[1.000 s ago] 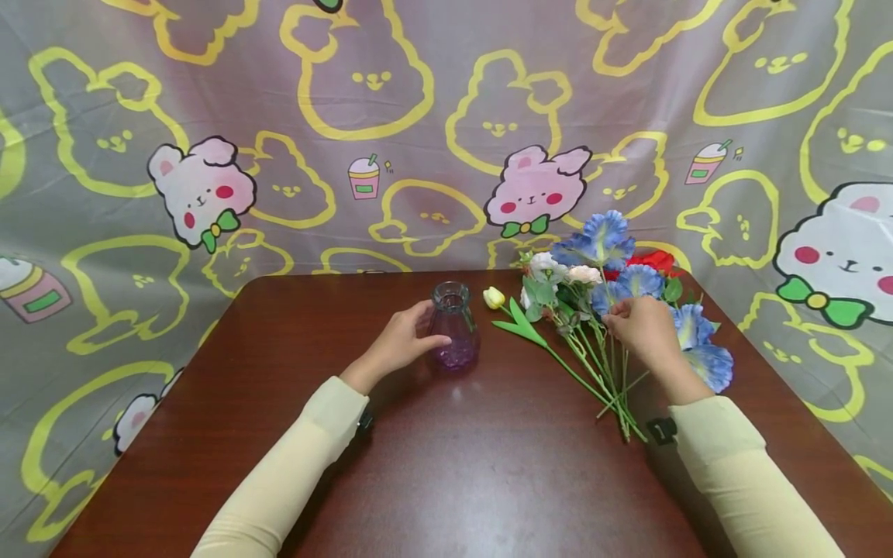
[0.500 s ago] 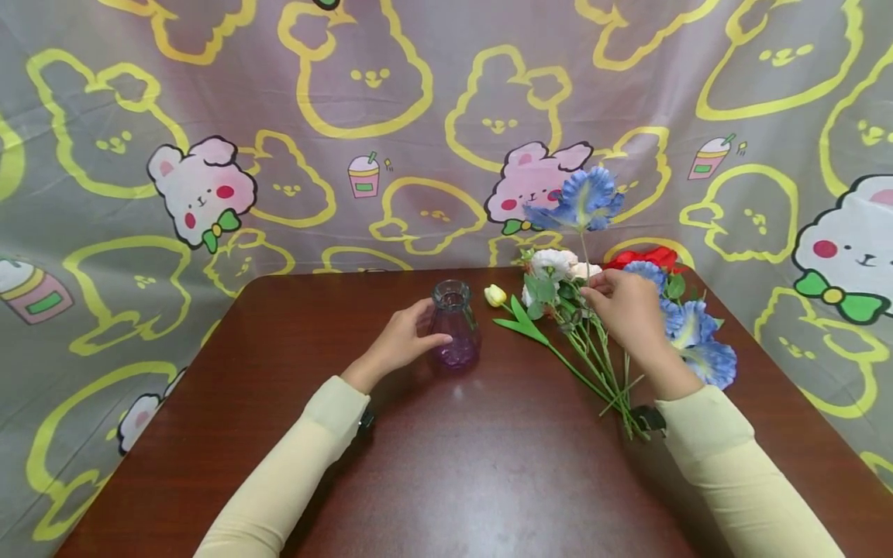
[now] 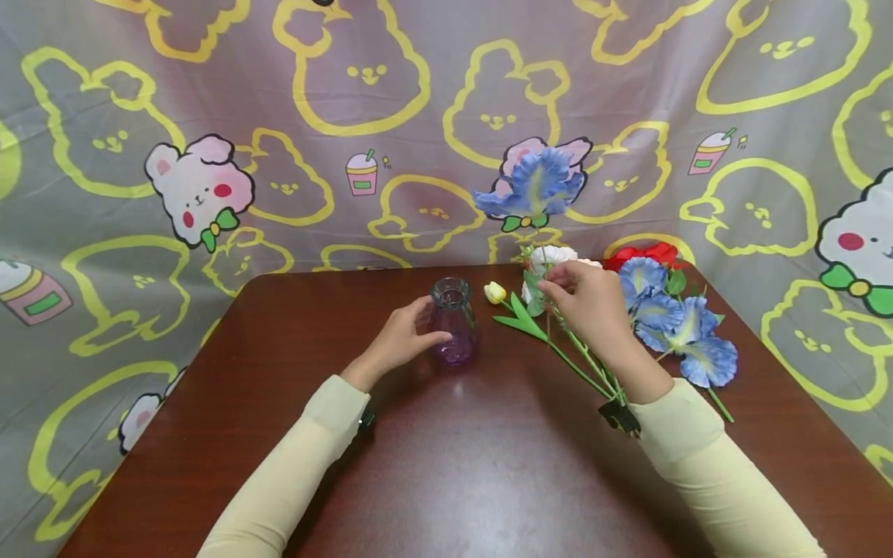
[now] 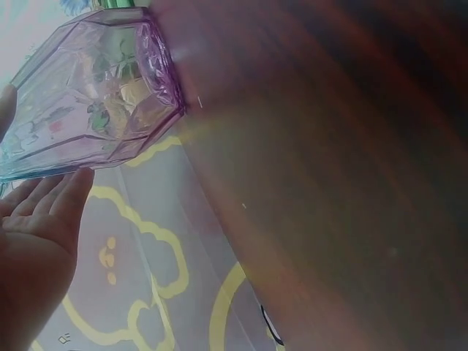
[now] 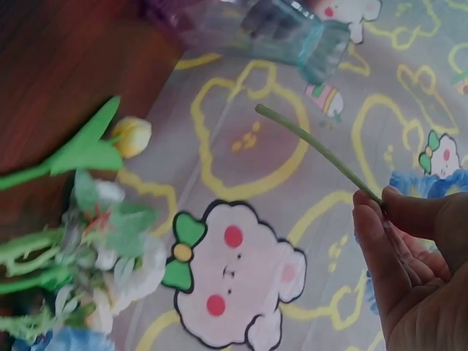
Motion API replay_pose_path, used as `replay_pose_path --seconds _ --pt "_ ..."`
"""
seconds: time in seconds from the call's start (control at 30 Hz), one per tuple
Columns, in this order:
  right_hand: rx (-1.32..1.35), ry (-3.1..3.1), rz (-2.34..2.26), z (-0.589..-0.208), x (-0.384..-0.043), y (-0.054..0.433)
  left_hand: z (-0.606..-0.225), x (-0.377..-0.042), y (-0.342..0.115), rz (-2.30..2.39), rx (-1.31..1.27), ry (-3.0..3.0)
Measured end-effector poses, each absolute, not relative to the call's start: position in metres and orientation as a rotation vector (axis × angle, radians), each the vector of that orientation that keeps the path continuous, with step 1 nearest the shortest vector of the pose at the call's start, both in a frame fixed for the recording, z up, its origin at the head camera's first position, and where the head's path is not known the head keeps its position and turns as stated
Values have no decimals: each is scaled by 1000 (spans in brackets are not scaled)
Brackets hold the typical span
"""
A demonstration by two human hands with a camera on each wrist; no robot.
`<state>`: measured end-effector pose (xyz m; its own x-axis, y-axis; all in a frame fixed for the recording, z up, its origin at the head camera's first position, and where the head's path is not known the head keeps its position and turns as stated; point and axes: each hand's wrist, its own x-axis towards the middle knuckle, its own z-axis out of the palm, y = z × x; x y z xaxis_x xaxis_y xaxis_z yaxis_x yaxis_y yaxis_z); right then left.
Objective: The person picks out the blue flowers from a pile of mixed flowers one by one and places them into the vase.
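Note:
A faceted glass vase (image 3: pixel 456 329), purple at the base and bluish at the rim, stands upright on the table. My left hand (image 3: pixel 396 341) holds it from the left, thumb and fingers on either side; in the left wrist view the fingers reach the glass of the vase (image 4: pixel 95 95). My right hand (image 3: pixel 589 302) pinches an artificial blue iris (image 3: pixel 537 186) by its thin stem, bloom up, to the right of the vase. In the right wrist view the stem's bare lower end (image 5: pixel 314 142) sticks out from between thumb and fingertips.
Under and beside my right arm lie a yellow tulip (image 3: pixel 494 292), white flowers (image 3: pixel 554 257), red flowers (image 3: pixel 649 256) and several blue irises (image 3: pixel 698 341). A brown table (image 3: pixel 446 473) carries everything. Behind it hangs a printed cloth (image 3: pixel 418 101).
My right hand has lifted the blue iris out of the bunch and carried it leftward, closer to the vase. My left hand stays at the vase.

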<state>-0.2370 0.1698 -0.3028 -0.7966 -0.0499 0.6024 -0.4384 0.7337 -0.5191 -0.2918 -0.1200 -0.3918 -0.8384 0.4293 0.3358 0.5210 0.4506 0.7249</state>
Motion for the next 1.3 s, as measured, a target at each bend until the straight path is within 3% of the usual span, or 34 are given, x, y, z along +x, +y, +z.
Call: replay_pose_path --seconds 0.63,0.8,1.03,1.3 --pt "533 -2319 1023 -303 -230 120 -383 -290 -128 -1335 -860 -2524" --pt "577 -2303 1057 -304 -232 109 -372 -290 -133 -1382 -905 -2346" --pt "637 -2256 1039 -304 -234 93 -324 -258 -125 -1419 -901 -2222" --pt "727 -2234 1037 -306 -233 79 -311 -253 -110 -1553 -918 -2063"
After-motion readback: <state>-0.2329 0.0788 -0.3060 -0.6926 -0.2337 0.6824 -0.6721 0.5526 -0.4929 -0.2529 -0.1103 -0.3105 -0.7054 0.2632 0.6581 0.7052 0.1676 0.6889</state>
